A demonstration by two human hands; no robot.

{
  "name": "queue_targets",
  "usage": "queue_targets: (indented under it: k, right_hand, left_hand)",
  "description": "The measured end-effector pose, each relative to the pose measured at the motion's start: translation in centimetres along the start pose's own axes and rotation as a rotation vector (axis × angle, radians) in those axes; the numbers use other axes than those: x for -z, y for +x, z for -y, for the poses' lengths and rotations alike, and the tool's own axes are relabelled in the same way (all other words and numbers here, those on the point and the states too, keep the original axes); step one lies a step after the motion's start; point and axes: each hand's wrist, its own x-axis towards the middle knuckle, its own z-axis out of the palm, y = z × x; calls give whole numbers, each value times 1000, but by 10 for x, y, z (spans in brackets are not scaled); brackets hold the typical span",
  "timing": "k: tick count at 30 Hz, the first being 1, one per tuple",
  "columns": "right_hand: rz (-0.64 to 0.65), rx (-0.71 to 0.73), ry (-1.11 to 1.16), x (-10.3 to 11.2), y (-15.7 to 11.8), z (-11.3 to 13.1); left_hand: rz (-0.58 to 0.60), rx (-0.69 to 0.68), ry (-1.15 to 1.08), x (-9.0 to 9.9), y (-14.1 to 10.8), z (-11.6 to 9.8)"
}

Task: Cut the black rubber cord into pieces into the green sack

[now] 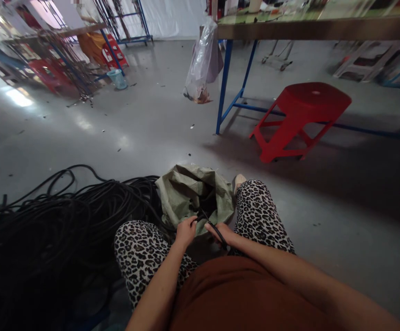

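Between my knees stands an open woven sack [175, 195], with dark pieces inside that I cannot make out singly. My right hand [220, 233] is closed around the black handles of a pair of scissors [217, 231], whose blades point over the sack's mouth. Close beside it, my left hand [186, 230] is closed at the sack's near rim, pinching a black cord whose end lies near the blades. A large heap of black cord [117, 197] lies on the floor to the left, reaching up to the sack.
A red plastic stool [303, 115] stands at the right, beside a blue-legged table [289, 31]. From the table's corner hangs a clear plastic bag [202, 64]. Farther left are a light-blue basket [117, 79] and another worktable. Small scraps dot the grey floor [158, 124].
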Motion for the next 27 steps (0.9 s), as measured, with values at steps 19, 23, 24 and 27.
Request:
queue_targets:
  k: [19,23,24,27]
  right_hand:
    - [-81,-1,-84,12,-21,20]
    - [-79,-1,-101,13,-24,22]
    - [-71,-7,-109,14,-24,22]
    - [-41,-22,-89,13,-23,19]
  left_hand:
    - [-39,8,-85,0,2,0]
    - [-47,18,-90,1,3,3]
    - [-47,19,-82,2,4,4]
    - [-40,21,-46,2,4,6]
